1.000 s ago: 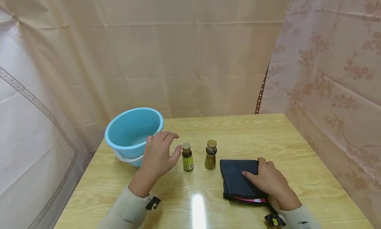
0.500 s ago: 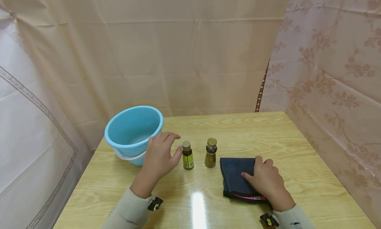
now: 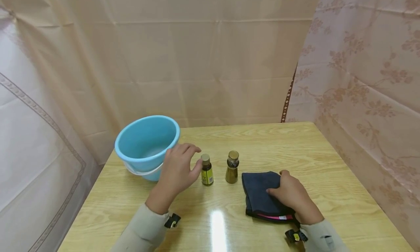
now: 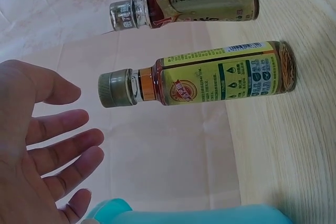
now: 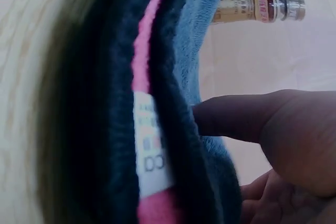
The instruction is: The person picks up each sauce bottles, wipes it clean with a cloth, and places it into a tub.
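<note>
The left hand hovers open, thumb just beside the green bottle standing on the desk, while the right hand grips the folded cloth; a careless grab could topple that bottle into the brown bottle.

A pale wood-grain worktop fills the lower half of the head view, with a bright patch of glare on its near edge. Creased beige sheeting hangs behind it. A floral pink curtain closes the right side, and a whitish cloth with a patterned border hangs at the left.
</note>
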The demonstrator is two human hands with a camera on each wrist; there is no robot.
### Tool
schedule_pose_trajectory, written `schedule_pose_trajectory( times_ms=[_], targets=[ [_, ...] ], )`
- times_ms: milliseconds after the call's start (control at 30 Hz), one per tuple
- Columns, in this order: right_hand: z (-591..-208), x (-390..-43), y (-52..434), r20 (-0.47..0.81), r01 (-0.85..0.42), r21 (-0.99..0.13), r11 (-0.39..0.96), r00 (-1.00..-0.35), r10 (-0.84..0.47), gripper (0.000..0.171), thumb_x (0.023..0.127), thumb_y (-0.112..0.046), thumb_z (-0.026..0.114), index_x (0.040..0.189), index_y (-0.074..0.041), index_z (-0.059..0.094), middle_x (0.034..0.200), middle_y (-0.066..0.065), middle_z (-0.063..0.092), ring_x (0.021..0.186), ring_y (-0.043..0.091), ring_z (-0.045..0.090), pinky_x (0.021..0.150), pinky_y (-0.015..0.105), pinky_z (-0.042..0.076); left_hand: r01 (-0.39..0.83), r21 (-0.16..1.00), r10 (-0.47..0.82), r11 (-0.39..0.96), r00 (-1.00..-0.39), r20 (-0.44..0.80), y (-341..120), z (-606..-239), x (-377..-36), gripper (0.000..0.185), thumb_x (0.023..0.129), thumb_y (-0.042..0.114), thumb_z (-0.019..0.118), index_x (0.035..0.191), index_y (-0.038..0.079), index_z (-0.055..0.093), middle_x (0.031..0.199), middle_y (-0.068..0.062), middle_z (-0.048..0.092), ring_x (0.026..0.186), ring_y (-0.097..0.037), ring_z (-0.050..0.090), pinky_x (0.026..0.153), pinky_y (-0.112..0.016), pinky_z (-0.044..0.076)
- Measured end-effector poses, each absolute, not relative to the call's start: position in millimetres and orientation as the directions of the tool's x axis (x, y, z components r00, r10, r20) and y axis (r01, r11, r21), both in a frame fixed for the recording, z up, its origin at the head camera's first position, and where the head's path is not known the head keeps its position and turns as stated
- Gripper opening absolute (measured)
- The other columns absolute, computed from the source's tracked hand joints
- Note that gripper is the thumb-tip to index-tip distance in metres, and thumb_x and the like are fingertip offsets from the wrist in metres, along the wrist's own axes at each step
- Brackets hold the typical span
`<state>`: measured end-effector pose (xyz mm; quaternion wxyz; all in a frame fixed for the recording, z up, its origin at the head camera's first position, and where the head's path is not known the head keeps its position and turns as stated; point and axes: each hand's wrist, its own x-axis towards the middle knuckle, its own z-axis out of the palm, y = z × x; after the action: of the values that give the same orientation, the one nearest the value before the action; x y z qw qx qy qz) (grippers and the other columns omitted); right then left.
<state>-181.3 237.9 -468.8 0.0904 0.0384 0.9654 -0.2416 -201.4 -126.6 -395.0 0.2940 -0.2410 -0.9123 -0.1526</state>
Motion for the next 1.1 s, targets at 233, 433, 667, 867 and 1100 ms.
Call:
schedule_pose_trajectory(
  times_ms=[233, 433, 667, 867, 1100],
  targets=[
    [-467, -182, 241, -0.137, 0.067, -0.506, 0.860, -0.991, -0.003, 0.078, 0.087, -0.025, 0.081, 0.144, 0.013, 0.044, 0.135, 0.037, 0.058, 0.118, 0.052, 0.060, 0.091, 0.058, 0.053, 0.535, 0.134, 0.356, 0.834, -0.707, 0.610, -126, -397, -205, 0.022, 0.092, 0.029, 0.072, 0.110, 0.016, 0.075, 0.110, -0.002, 0.073, 0.102, -0.026, 0.067, 0.080, -0.046, 0.049],
    [-461, -175, 250, -0.132, 0.080, -0.587, 0.805, -0.991, 0.002, 0.074, 0.094, -0.030, 0.073, 0.148, 0.007, 0.039, 0.133, 0.034, 0.059, 0.118, 0.050, 0.062, 0.088, 0.057, 0.055, 0.548, 0.116, 0.374, 0.828, -0.694, 0.615, -122, -397, -206, 0.024, 0.090, 0.031, 0.076, 0.109, 0.017, 0.076, 0.108, -0.001, 0.074, 0.099, -0.026, 0.066, 0.082, -0.047, 0.051],
    [-450, -169, 256, -0.150, 0.097, -0.678, 0.728, -0.989, -0.007, 0.078, 0.101, -0.041, 0.064, 0.155, 0.006, 0.033, 0.151, 0.038, 0.042, 0.132, 0.055, 0.050, 0.096, 0.063, 0.050, 0.529, 0.111, 0.371, 0.842, -0.716, 0.591, -117, -396, -206, 0.027, 0.090, 0.036, 0.078, 0.111, 0.020, 0.077, 0.106, 0.001, 0.075, 0.095, -0.025, 0.066, 0.081, -0.046, 0.050],
    [-443, -163, 256, -0.146, 0.129, -0.779, 0.613, -0.989, 0.021, 0.079, 0.100, -0.044, 0.066, 0.157, -0.001, 0.033, 0.147, 0.031, 0.050, 0.120, 0.043, 0.064, 0.087, 0.049, 0.057, 0.521, 0.106, 0.376, 0.847, -0.728, 0.574, -116, -397, -207, 0.027, 0.089, 0.039, 0.081, 0.110, 0.023, 0.077, 0.106, 0.003, 0.074, 0.096, -0.024, 0.068, 0.082, -0.046, 0.051],
    [-438, -157, 254, -0.117, 0.135, -0.870, 0.475, -0.991, 0.068, 0.077, 0.097, -0.044, 0.072, 0.156, -0.008, 0.037, 0.139, 0.026, 0.060, 0.103, 0.025, 0.073, 0.075, 0.036, 0.061, 0.518, 0.104, 0.379, 0.849, -0.733, 0.564, -115, -399, -208, 0.019, 0.088, 0.038, 0.082, 0.102, 0.026, 0.078, 0.102, 0.005, 0.075, 0.094, -0.023, 0.067, 0.078, -0.045, 0.049]
  ],
)
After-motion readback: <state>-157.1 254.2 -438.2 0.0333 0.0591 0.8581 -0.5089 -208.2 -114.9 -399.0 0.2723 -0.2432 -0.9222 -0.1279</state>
